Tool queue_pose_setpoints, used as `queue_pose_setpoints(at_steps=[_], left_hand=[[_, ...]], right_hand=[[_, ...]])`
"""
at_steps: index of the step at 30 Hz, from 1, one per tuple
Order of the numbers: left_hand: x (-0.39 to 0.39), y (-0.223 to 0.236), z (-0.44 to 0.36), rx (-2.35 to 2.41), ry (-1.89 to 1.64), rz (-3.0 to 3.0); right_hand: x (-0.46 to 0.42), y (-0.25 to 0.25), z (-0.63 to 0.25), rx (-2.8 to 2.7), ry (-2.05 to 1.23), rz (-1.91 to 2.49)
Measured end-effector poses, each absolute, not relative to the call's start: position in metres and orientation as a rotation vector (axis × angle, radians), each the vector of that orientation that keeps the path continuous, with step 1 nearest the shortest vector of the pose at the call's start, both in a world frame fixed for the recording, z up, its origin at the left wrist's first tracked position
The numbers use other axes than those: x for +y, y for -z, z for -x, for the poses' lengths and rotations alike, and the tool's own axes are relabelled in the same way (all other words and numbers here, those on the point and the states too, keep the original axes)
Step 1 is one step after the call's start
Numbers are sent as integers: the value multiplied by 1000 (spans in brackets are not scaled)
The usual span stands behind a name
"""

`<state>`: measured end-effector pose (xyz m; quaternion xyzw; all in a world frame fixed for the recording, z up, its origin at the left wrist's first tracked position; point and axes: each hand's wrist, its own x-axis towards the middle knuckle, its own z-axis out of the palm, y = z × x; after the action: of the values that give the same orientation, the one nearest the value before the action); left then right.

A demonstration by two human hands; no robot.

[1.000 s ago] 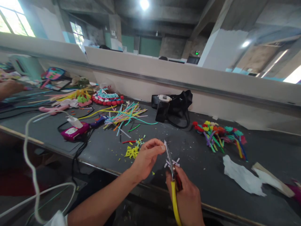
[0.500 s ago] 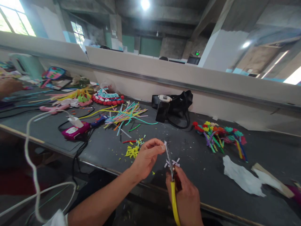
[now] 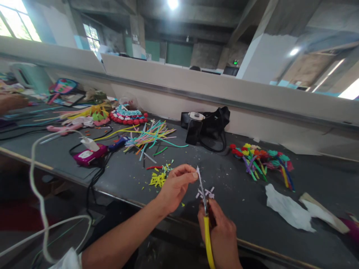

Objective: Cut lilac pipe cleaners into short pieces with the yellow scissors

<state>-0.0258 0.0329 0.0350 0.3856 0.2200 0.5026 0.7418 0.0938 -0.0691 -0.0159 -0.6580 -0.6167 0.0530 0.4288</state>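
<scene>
My right hand (image 3: 221,233) grips yellow-handled scissors (image 3: 206,231), whose blades point up and away from me. Their tips meet a small pale lilac strip (image 3: 198,170) pinched between the thumb and fingers of my left hand (image 3: 179,185). Most of that strip is hidden by the fingers. Below the blades, several short lilac cut pieces (image 3: 209,193) lie loose on the dark table (image 3: 235,172). Beside my left hand is a heap of short yellow cut pieces (image 3: 157,180), with a red strip (image 3: 154,167) just behind it.
Behind lies a pile of coloured pipe cleaners (image 3: 153,136). A black bag (image 3: 214,125) rests against the partition. Coloured pipe-cleaner flowers (image 3: 260,160) and white tissue (image 3: 290,209) are on the right. At left are a purple box with a plug (image 3: 89,153), a white cable (image 3: 32,172) and another person's hand (image 3: 12,102).
The scissor blades look closer together around the lilac strip, and another lilac piece appears in the loose group below. My left hand stays nearly still.
</scene>
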Motion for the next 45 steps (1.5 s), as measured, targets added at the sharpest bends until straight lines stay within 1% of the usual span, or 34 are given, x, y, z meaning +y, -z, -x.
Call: queue_pose_setpoints(at_steps=[7, 16, 22, 25, 28, 31, 34, 36, 41, 45], left_hand=[[34, -35, 26, 464, -1097, -834], [32, -34, 24, 460, -1081, -815], [32, -34, 23, 448, -1069, -846], [32, -34, 24, 500, -1095, -920], [32, -33, 24, 660, -1122, -1148], [28, -31, 21, 808, -1190, -1673], [23, -26, 17, 755, -1289, -2281], [20, -20, 15, 684, -1303, -2549], [18, -12, 13, 691, -1254, -2779], [15, -13, 13, 661, -1244, -2818]], right_hand=[[-67, 21, -94, -1565, -52, 1640], [-68, 19, -96, -1589, -144, 1638], [-65, 19, -95, -1538, -104, 1614], [-61, 14, -97, -1471, -144, 1629], [-60, 5, -103, -1317, -205, 1641], [-59, -3, -108, -1125, -307, 1669], [-59, -8, -112, -1017, -392, 1645], [-58, -8, -113, -1005, -394, 1622], [-58, -4, -115, -1013, -389, 1638], [-57, -5, -117, -1050, -269, 1672]])
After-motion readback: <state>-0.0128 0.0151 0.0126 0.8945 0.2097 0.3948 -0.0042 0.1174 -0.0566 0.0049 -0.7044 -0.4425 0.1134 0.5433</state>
